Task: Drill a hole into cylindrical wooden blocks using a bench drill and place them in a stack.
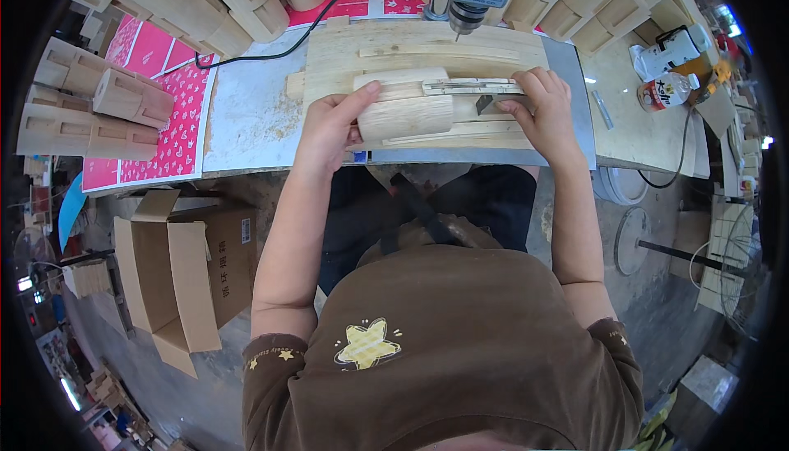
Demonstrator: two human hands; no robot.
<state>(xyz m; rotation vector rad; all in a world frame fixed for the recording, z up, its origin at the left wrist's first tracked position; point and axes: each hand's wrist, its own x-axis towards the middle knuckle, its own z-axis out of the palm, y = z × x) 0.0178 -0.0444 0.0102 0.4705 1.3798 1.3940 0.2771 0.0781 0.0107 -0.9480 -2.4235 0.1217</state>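
Observation:
A pale wooden cylinder (407, 115) with a lengthwise groove lies on its side on the wooden work board (329, 56). My left hand (335, 126) grips its left end, thumb on top. My right hand (544, 110) is closed, thumb against fingers, on the right end of a narrow, pale strip-like tool with dark marks (470, 87). The tool's left end reaches over the cylinder's groove; its exact kind is unclear. A small black angled piece (484, 105) sits just below the strip, near my right thumb. Thin wood strips (460, 129) lie behind and under the cylinder.
A bench drill (470, 7) stands behind the board, its bit above it. Stacked grooved wooden cylinders (127, 97) line the left and back. A black cable (312, 23) crosses the back left. At right stands a bottle (664, 92); an open cardboard box (185, 270) is below left.

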